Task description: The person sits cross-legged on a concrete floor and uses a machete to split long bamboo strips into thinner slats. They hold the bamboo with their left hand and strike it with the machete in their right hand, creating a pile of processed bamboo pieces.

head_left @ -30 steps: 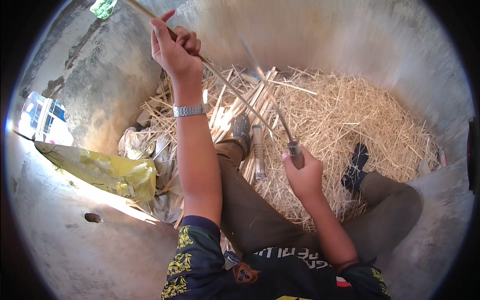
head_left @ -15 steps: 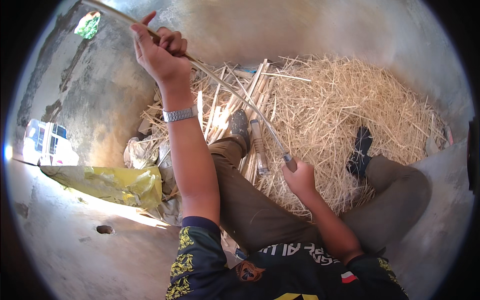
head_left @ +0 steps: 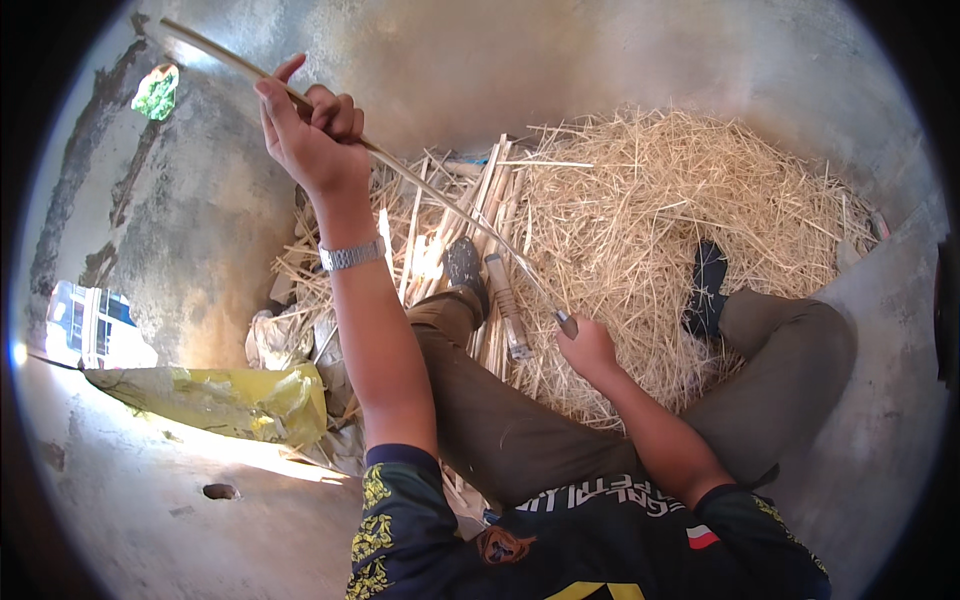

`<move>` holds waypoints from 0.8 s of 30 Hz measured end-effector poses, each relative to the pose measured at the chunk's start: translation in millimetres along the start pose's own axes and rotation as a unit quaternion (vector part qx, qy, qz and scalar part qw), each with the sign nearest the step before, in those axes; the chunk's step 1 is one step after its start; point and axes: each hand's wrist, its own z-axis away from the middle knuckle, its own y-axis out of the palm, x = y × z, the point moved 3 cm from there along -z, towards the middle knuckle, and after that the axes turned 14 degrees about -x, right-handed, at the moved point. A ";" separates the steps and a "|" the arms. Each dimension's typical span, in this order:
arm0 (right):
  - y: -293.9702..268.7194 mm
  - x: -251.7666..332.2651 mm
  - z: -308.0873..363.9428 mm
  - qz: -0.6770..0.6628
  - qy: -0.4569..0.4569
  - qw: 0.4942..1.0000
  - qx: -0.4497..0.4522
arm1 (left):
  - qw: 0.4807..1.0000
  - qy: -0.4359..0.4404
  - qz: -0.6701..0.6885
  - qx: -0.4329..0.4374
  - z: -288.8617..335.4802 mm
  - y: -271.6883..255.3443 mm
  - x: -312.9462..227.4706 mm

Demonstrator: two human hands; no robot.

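Observation:
High at the left, my left hand (head_left: 315, 135) grips a long, thin, pale stick (head_left: 420, 184), its index finger raised off it. The stick slants from the upper left down towards my right hand (head_left: 588, 348). That hand is closed on the brownish handle (head_left: 568, 325) of what looks like a knife. Its narrow, shiny blade (head_left: 543, 290) lies in line with the stick's lower part; whether they touch is hard to tell. Beside the blade, a second tool with a wrapped handle (head_left: 508, 305) rests on the strips.
A large heap of pale straw-like shavings (head_left: 650, 200) covers the floor ahead, under my right leg. Split pale strips (head_left: 495, 195) lie by my left foot (head_left: 463, 265). Yellow sheeting (head_left: 230, 400) lies at the left. Grey walls (head_left: 600, 60) curve around, with openings at the left.
The view has shifted slightly. The stick's upper end has come into the picture, and both hands appear a little further left. Each hand keeps its hold.

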 end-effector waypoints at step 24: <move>1.4 -16.6 -6.0 0.009 0.070 0.996 0.046 | 1.000 0.015 0.004 -0.026 -4.6 -3.8 1.4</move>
